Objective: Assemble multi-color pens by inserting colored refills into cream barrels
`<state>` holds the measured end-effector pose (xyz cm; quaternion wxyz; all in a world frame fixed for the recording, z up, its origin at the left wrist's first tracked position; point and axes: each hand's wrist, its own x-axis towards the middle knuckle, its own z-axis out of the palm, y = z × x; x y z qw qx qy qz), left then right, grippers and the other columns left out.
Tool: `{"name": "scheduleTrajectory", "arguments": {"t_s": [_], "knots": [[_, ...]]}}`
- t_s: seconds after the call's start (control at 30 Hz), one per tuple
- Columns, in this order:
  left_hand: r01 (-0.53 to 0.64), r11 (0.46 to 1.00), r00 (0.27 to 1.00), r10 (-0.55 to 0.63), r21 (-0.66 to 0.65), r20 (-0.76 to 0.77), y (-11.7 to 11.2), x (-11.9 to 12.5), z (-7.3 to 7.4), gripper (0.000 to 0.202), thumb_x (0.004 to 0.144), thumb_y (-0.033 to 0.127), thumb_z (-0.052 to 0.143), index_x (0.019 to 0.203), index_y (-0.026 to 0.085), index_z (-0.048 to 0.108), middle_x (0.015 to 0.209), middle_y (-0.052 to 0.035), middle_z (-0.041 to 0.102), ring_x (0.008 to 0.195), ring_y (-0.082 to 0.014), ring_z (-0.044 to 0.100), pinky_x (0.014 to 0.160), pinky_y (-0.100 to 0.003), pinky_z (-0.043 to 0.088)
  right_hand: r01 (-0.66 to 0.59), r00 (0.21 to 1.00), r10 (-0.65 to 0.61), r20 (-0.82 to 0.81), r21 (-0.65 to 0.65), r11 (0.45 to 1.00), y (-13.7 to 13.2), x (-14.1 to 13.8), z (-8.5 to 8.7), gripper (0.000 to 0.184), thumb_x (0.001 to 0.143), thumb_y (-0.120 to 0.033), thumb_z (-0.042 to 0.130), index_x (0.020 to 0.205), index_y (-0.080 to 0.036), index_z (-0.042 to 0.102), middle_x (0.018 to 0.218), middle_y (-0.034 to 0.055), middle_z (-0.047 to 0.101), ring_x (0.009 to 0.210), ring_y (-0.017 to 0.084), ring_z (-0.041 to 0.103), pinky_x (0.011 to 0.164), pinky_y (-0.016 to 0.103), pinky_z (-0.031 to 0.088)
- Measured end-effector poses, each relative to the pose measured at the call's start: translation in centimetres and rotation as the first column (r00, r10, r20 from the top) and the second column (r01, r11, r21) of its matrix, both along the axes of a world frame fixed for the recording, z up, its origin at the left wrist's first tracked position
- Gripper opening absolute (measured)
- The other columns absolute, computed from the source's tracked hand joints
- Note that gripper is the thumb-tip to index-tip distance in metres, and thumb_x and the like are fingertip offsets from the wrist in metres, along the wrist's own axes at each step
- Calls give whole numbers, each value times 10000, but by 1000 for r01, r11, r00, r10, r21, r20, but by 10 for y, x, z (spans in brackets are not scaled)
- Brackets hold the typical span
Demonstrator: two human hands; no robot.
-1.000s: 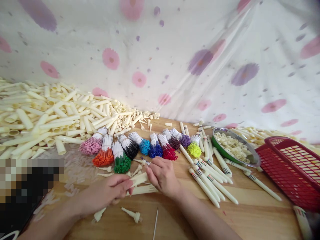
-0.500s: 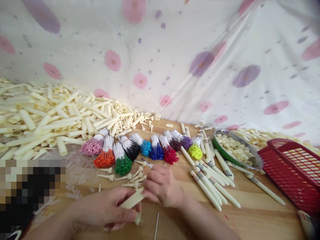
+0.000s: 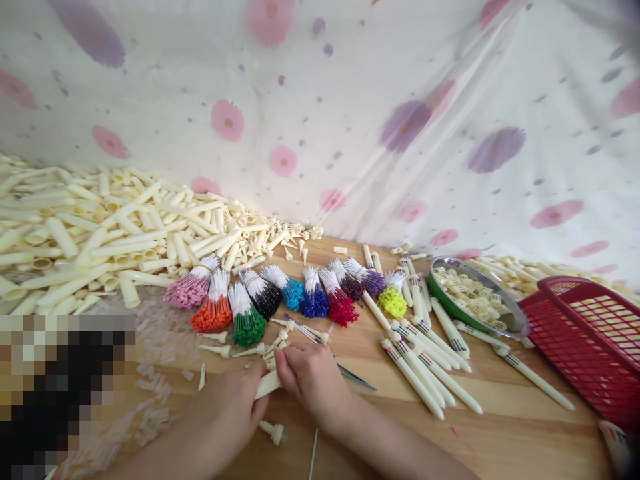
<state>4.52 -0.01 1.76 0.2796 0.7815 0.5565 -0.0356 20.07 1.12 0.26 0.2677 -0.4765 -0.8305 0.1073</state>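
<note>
A cream pen barrel (image 3: 269,385) lies across the space between my hands, above the near part of the table. My left hand (image 3: 225,403) is wrapped round its lower end. At the other end, the curled fingers of my right hand (image 3: 317,383) close on the barrel; its tip is hidden there. Just below the barrel, a small cream pen plug (image 3: 273,432) rests on the wood. Thin refills (image 3: 303,328) and several pointed cream tips (image 3: 280,341) lie beyond my knuckles. Metal tweezers (image 3: 357,379) stick out from behind my right hand.
Bundles of coloured refills (image 3: 315,300) stand in an arc. Loose barrels (image 3: 100,233) are heaped at left, near scattered clear plastic bits (image 3: 155,407). Several multicolour pens (image 3: 425,373) lie at right, by a green-sided bowl (image 3: 435,300) of cream parts and a red basket (image 3: 575,347).
My hands have drawn closer together on the barrel, and my left hand has turned back-up. The plug beside my left hand now shows on the table. The tweezers have come into view.
</note>
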Motion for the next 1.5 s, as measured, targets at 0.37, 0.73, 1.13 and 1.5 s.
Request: {"name": "scheduleTrajectory", "arguments": {"t_s": [0.37,0.73,1.13,1.5], "knots": [[41,995,980,-23,89,-200,-1,25,4,286,779,90,414,1003,136,585,813,-153,723,746,-301,701,608,-350,485,140,990,-125,67,-291,947,0,13,-2,453,889,-224,420,438,-187,447,403,-24,442,359,82,268,411,249,196],[32,896,980,-116,443,162,19,-29,10,288,835,345,524,1097,227,537,1043,-70,653,945,-243,625,826,-355,479,236,957,-221,189,-66,969,-2,30,-8,375,956,-283,350,698,-186,604,656,30,623,570,137,556,505,244,250],[82,771,885,236,631,-402,110,-161,4,397,863,216,232,1110,114,525,1079,-23,614,1068,-238,553,926,-349,388,449,852,-424,306,-12,894,57,71,37,255,917,-337,450,842,-214,661,883,36,656,818,163,601,635,233,376],[59,767,807,340,639,-484,97,-145,38,291,908,186,278,941,84,550,916,-133,629,898,-287,599,799,-359,411,645,696,-499,516,-142,751,213,123,25,309,904,-312,534,1173,-162,527,1173,82,555,974,199,585,817,406,507]]}}
